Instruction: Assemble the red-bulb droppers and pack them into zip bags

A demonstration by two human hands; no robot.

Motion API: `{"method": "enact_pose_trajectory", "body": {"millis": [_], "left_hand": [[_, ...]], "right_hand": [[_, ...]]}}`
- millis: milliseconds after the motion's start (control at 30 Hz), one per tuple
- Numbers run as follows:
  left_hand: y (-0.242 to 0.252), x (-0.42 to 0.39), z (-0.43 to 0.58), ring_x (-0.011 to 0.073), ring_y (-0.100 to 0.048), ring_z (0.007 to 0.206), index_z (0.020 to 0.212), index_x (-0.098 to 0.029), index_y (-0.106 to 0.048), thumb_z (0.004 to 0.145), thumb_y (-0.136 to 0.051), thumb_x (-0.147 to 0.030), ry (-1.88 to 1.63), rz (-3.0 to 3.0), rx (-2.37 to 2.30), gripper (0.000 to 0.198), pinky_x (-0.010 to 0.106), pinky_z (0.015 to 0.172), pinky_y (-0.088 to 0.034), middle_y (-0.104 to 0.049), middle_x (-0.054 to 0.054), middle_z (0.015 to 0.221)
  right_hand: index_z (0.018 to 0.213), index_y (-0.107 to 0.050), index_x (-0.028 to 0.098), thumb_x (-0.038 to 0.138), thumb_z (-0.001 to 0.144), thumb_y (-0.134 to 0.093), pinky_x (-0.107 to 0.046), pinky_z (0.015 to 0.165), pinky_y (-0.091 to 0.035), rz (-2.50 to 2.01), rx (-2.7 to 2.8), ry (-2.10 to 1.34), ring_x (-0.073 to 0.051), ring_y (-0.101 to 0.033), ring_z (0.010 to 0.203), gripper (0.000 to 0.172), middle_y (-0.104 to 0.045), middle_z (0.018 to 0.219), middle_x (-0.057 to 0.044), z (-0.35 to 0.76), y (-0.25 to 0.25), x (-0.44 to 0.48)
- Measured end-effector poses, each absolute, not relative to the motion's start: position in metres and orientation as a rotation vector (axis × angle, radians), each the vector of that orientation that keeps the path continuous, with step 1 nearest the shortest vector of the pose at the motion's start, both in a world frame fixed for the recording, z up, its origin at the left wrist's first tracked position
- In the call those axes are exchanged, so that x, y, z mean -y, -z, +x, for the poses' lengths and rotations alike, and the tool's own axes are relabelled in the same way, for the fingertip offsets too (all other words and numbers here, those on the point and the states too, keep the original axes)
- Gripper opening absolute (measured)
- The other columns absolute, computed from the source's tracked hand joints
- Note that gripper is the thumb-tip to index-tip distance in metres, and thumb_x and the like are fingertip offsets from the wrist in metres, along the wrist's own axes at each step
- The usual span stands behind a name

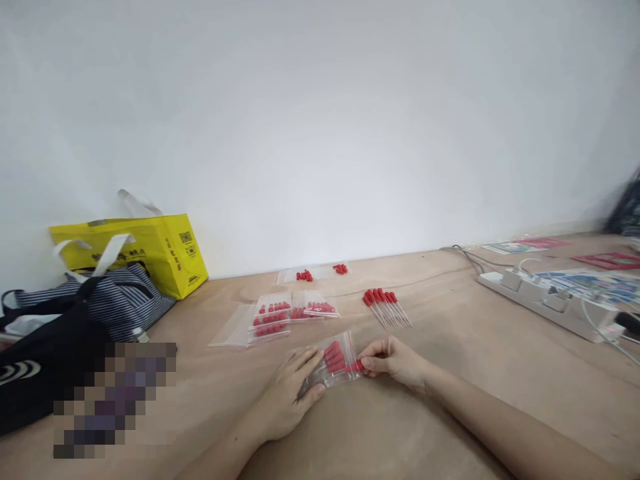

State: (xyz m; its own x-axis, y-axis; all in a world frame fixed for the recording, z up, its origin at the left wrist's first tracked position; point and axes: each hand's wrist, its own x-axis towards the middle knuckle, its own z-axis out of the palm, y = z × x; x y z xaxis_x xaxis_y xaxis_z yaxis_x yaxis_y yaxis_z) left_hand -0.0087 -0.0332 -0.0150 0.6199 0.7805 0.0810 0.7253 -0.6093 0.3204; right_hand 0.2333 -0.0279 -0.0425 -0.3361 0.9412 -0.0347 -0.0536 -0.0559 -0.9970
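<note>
My left hand [293, 393] lies over the closed end of a clear zip bag [351, 340], gripping it between thumb and fingers. Several red-handled thin metal rods [334, 357] are inside, with their shafts partly under my fingers. At the bag's mouth, my right hand [393, 363] is closed in a pinch on one more red-handled rod [356, 366]. Its red end sticks out past the opening, and its shaft is hard to make out. Beyond my right hand, a loose fan of red-handled rods [385, 303] rests on the table, red ends pointing away.
Filled clear bags [270, 323] overlap beyond my left hand, and more red-ended pieces [305, 275] lie near the wall. A yellow bag [173, 257] and striped bag [125, 300] stand left. On the right are a white power strip [530, 300] with cables and colourful printed sheets [600, 287].
</note>
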Motion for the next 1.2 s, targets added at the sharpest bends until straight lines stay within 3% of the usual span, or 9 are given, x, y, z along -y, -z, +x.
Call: {"method": "enact_pose_trajectory", "body": {"millis": [233, 367, 500, 633, 900, 1033, 1200], "left_hand": [[0.011, 0.034, -0.007, 0.0223, -0.029, 0.124, 0.130, -0.024, -0.033, 0.087, -0.035, -0.041, -0.272, 2.594, -1.232, 0.046, 0.044, 0.102, -0.024, -0.033, 0.006, 0.136], [0.014, 0.034, -0.008, 0.0216, -0.030, 0.124, 0.130, -0.025, -0.032, 0.088, -0.034, -0.041, -0.300, 2.602, -1.222, 0.045, 0.045, 0.102, -0.024, -0.035, 0.005, 0.136], [0.016, 0.032, -0.011, 0.0230, -0.030, 0.124, 0.131, -0.028, -0.031, 0.087, -0.037, -0.040, -0.331, 2.580, -1.191, 0.046, 0.046, 0.101, -0.025, -0.034, 0.004, 0.136], [0.017, 0.030, -0.014, 0.0233, -0.030, 0.124, 0.130, -0.031, -0.031, 0.087, -0.039, -0.038, -0.361, 2.564, -1.131, 0.044, 0.045, 0.100, -0.027, -0.032, 0.001, 0.137], [0.017, 0.026, -0.015, 0.0219, -0.030, 0.123, 0.128, -0.029, -0.035, 0.087, -0.039, -0.031, -0.356, 2.604, -1.084, 0.041, 0.047, 0.103, -0.020, -0.036, 0.002, 0.135], [0.015, 0.027, -0.014, 0.0218, -0.031, 0.123, 0.128, -0.031, -0.035, 0.087, -0.040, -0.033, -0.379, 2.601, -1.064, 0.041, 0.047, 0.103, -0.019, -0.037, 0.000, 0.134], [0.013, 0.027, -0.013, 0.0219, -0.029, 0.124, 0.128, -0.030, -0.034, 0.087, -0.039, -0.033, -0.343, 2.599, -1.077, 0.042, 0.048, 0.103, -0.018, -0.035, 0.001, 0.135]], "right_hand": [[0.075, -0.060, 0.014, 0.042, 0.053, -0.073, -0.018, 0.043, -0.031, -1.041, 1.548, -1.512, -0.005, -0.043, 0.042, 0.038, -0.052, 0.049, 0.006, 0.233, 0.041, 0.026], [0.078, -0.053, 0.016, 0.049, 0.058, -0.067, -0.019, 0.046, -0.036, -0.966, 1.553, -1.553, -0.007, -0.048, 0.044, 0.042, -0.054, 0.052, 0.005, 0.223, 0.043, 0.027], [0.072, -0.056, 0.015, 0.046, 0.057, -0.069, -0.023, 0.060, -0.041, -0.821, 1.583, -1.540, -0.008, -0.053, 0.058, 0.037, -0.059, 0.063, 0.002, 0.221, 0.044, 0.026], [0.069, -0.064, 0.014, 0.044, 0.057, -0.069, -0.023, 0.060, -0.040, -0.887, 1.707, -1.482, -0.010, -0.054, 0.060, 0.033, -0.062, 0.065, 0.000, 0.227, 0.044, 0.023], [0.061, -0.061, 0.014, 0.042, 0.049, -0.073, -0.022, 0.053, -0.040, -0.963, 1.499, -1.497, -0.008, -0.050, 0.048, 0.034, -0.058, 0.054, 0.003, 0.219, 0.049, 0.013], [0.056, -0.057, 0.014, 0.034, 0.044, -0.077, -0.020, 0.050, -0.037, -0.972, 1.553, -1.497, -0.006, -0.048, 0.046, 0.030, -0.057, 0.052, 0.004, 0.218, 0.049, 0.013], [0.051, -0.050, 0.015, 0.028, 0.049, -0.073, -0.018, 0.044, -0.033, -1.061, 1.579, -1.321, -0.005, -0.043, 0.043, 0.027, -0.050, 0.047, 0.006, 0.213, 0.053, 0.012]]}}
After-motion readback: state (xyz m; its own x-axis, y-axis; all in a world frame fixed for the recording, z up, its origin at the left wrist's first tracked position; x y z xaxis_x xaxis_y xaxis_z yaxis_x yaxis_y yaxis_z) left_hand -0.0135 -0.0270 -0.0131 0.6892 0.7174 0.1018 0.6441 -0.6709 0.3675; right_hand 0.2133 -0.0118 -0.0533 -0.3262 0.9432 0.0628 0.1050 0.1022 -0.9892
